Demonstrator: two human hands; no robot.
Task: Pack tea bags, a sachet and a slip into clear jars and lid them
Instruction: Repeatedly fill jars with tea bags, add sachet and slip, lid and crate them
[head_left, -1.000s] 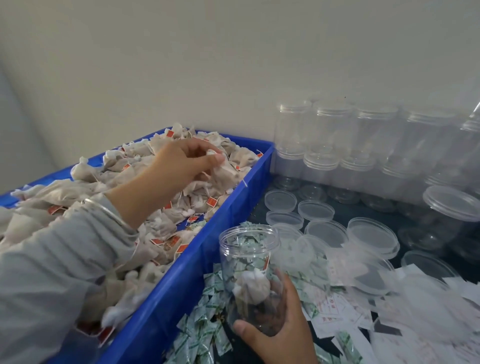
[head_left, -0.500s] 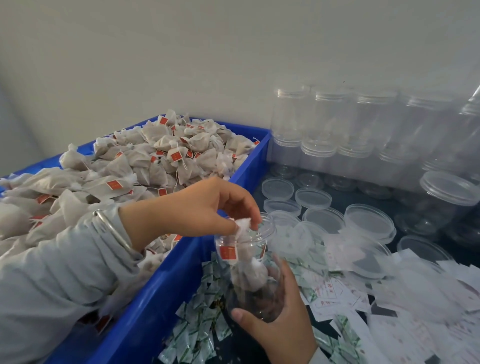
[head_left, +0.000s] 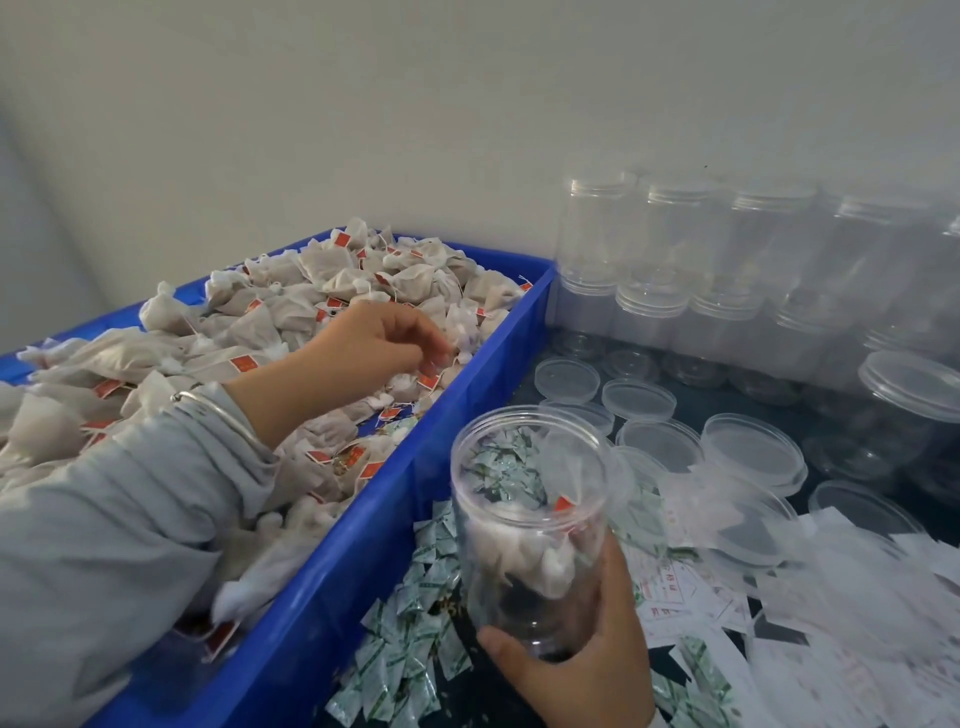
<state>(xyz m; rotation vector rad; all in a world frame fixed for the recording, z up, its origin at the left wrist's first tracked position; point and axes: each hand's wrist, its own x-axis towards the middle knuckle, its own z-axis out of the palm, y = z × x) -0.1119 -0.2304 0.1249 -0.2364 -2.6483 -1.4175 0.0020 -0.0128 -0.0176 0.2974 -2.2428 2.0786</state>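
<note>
Against pale wall, right hand (head_left: 576, 670) fingers grasp jar (head_left: 530, 525); left hand (head_left: 374, 343) fingers (curled) pinch among tea bags (head_left: 291, 312).

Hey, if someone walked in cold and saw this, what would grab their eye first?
Likely the big blue crate on the left, heaped with tea bags, where the left hand reaches in. Near centre, the right hand grips an open clear jar holding a few bags; empty jars are stacked behind.

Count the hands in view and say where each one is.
2. The left hand hovers over the tea bags in the blue crate; the right hand grips the open jar near its base. No others show.
</note>
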